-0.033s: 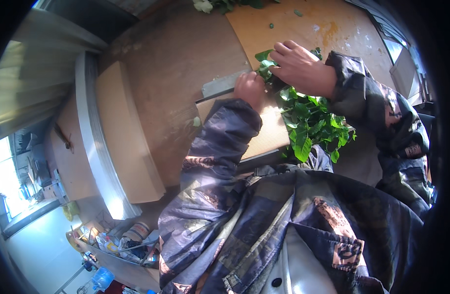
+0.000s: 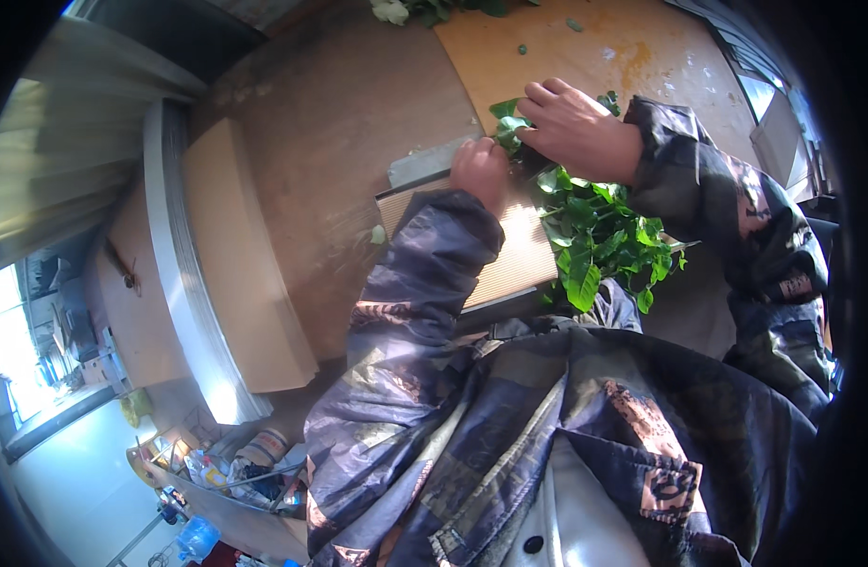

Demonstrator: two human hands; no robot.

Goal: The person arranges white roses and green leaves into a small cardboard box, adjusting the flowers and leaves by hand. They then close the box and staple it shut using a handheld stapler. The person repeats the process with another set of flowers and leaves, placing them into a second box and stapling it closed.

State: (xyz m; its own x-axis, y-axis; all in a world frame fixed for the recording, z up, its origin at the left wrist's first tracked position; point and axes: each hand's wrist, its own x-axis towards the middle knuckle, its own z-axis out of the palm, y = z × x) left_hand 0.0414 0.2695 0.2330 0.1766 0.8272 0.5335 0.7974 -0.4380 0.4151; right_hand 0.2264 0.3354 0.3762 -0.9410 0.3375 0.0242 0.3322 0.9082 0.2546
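Observation:
My right hand (image 2: 579, 132) is closed, its fingers bent over a leafy stem (image 2: 509, 128) whose green leaves show at the fingertips. Close by on its left, my left hand (image 2: 480, 173) is curled shut by the upper edge of a ribbed, corrugated tan sheet (image 2: 509, 255); what its fingers hold is hidden. A bunch of green foliage (image 2: 594, 241) lies against the sheet's right side, below my right wrist, with leaves hanging toward my lap. Part of the sheet is covered by my left sleeve.
A flat grey block (image 2: 424, 163) lies beyond my left hand. To the left, a tall stack of pale sheets (image 2: 193, 265) stands beside a tan board (image 2: 240, 265). A white flower (image 2: 390, 11) with leaves sits at the table's far edge. Assorted clutter (image 2: 254, 463) fills a container at lower left.
Almost nothing differs. My right hand and sleeve have shifted very slightly left, and a thin pale tip at the foliage's right side sticks out further.

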